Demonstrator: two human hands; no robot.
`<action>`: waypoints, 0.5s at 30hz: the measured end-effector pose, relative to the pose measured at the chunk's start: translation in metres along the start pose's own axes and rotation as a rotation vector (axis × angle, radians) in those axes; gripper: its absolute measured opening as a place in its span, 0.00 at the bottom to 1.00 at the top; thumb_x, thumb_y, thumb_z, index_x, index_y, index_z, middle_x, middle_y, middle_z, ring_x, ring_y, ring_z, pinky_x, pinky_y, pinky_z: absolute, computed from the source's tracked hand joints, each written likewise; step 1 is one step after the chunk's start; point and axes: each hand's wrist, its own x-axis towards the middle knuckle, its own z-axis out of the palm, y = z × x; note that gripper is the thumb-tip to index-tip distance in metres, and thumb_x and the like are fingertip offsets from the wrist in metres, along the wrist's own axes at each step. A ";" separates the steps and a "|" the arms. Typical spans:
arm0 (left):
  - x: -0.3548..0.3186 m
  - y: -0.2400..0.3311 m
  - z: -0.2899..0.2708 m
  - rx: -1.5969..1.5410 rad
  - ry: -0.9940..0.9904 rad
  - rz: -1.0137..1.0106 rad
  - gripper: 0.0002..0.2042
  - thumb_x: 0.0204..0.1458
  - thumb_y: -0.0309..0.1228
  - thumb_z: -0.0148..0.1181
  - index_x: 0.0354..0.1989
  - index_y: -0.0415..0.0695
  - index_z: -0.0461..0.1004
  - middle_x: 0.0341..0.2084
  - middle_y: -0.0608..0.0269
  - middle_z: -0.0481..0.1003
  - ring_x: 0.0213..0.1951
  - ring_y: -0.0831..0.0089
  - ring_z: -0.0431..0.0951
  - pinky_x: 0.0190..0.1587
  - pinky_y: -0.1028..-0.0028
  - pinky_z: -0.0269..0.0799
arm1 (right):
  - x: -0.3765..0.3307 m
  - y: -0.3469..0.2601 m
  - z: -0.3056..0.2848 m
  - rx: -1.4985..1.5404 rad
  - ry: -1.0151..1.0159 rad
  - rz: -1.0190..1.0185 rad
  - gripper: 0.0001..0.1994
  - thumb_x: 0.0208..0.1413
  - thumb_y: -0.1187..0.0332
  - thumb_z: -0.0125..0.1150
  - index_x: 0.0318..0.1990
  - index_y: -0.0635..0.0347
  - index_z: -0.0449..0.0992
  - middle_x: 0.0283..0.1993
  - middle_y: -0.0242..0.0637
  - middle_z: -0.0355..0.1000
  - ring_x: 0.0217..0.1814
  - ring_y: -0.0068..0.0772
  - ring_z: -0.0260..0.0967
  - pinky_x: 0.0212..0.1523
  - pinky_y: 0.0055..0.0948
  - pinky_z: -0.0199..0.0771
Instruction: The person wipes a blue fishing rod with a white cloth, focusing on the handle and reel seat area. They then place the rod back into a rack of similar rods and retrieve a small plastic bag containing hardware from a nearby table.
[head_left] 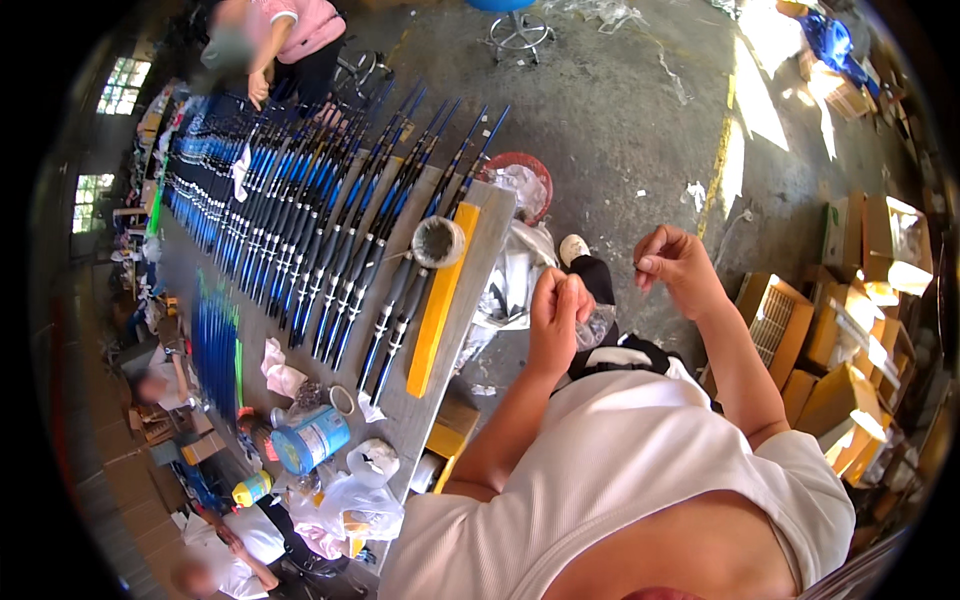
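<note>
My left hand (557, 312) is closed in front of my body, thumb and fingers pressed together. A crumpled piece of clear plastic (598, 326) hangs against its fingers and looks held there. To the right, my right hand (676, 270) is raised with thumb and fingertips pinched; anything between them is too small to make out. Both hands are apart from each other and off the table. Left of them, many blue and black fishing rods (335, 265) lie side by side on the grey table (482, 255). A yellow bar (440, 315) runs along its near side, beside a round whitish container (438, 242).
A blue tub (312, 440), a white roll (373, 462) and plastic bags (360, 508) crowd the table's near end. A red basin (522, 185) stands beyond the table edge. Cardboard boxes (840, 400) are stacked at right. A co-worker in pink (305, 30) leans over the far end.
</note>
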 end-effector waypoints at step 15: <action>0.204 -0.014 -0.015 -0.255 0.438 -0.262 0.14 0.61 0.43 0.50 0.35 0.44 0.63 0.13 0.77 0.49 0.16 0.84 0.49 0.25 0.76 0.56 | 0.263 -0.061 -0.035 0.123 -0.359 0.306 0.08 0.45 0.79 0.66 0.27 0.59 0.71 0.28 0.34 0.73 0.28 0.24 0.70 0.29 0.23 0.71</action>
